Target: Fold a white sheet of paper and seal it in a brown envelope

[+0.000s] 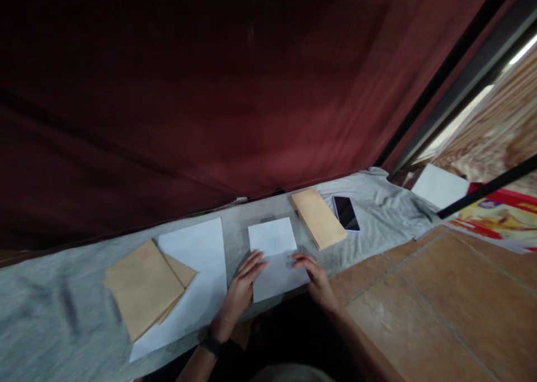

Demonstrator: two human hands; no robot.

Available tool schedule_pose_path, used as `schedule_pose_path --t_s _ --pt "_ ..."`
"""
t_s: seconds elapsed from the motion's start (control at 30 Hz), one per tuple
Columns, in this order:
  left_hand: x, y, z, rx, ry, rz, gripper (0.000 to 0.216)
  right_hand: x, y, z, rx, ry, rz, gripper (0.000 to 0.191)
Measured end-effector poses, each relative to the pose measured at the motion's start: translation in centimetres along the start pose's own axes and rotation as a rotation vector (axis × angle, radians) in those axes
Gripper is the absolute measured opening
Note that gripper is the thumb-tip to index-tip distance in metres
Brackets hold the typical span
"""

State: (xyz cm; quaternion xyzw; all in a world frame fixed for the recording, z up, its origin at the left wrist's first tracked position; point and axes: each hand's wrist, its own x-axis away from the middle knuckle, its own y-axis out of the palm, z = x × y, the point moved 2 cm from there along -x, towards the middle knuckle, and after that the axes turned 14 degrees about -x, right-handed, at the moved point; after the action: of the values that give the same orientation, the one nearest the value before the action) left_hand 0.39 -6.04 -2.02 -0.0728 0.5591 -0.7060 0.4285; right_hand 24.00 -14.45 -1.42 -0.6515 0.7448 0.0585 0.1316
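Note:
A white sheet of paper [272, 236] with a crease across its middle lies in front of me, its lower half more shaded than the upper. My left hand [244, 281] holds the left edge, fingers stretched over it and the thumb hidden. At the right edge, my right hand [315, 278] has its curled fingers closed on the paper. Just right of the sheet is a stack of brown envelopes [319, 218]. On the left, more brown envelopes [145, 287] overlap a larger stack of white paper [205, 259].
A grey cloth [377, 214] covers the long narrow surface. A phone [346, 213] lies beyond the right envelopes. Behind rises a dark red curtain [251, 102]. Tiled floor [419, 309] shows at the right, near a red and yellow printed package [499, 214] and a white flat item [440, 186].

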Motion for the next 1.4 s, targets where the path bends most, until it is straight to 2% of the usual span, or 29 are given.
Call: schedule_pose_path --t_s 0.1,0.2,0.33,0.47,0.57,0.63,0.8,0.97,1.07,1.4 --pt "1.3 1.0 -0.1 -0.072 0.044 -0.138 0.077 1.7 0.2 1.3 0.207 0.018 -0.116 0.046" --pt "2.0 0.7 0.1 -0.1 0.058 -0.207 0.079 2.1 0.1 1.2 0.416 0.036 -0.176 0.059" --pt "2.6 -0.1 0.0 -0.065 0.054 -0.217 0.074 1.7 -0.5 0.6 0.471 0.031 -0.234 0.063" --pt "2.7 -0.1 -0.4 0.031 -0.046 -0.171 0.058 1.1 -1.2 0.8 0.43 0.04 -0.291 0.063" --pt "2.3 0.0 -0.5 0.12 -0.165 -0.091 0.029 0.4 -1.6 0.7 0.403 0.023 -0.281 0.046" --pt "1.9 0.1 -0.5 0.17 -0.253 -0.049 0.021 -0.1 -1.8 0.7 0.377 0.016 -0.275 0.032" --pt "0.9 0.2 -0.8 0.236 -0.383 -0.054 0.032 -0.9 -1.8 1.7 0.371 0.052 -0.221 0.022" --pt "-0.2 0.2 -1.0 0.231 -0.525 -0.082 0.041 -1.7 -1.4 2.8 0.373 0.105 -0.106 0.024" --pt "-1.2 0.3 -1.0 0.239 -0.597 -0.055 0.047 -2.5 -1.0 2.8 0.365 0.148 -0.054 0.026" --pt "-3.4 1.0 -1.5 0.09 -0.672 -0.016 0.041 -4.1 -0.3 3.2 0.44 0.278 0.035 0.022"
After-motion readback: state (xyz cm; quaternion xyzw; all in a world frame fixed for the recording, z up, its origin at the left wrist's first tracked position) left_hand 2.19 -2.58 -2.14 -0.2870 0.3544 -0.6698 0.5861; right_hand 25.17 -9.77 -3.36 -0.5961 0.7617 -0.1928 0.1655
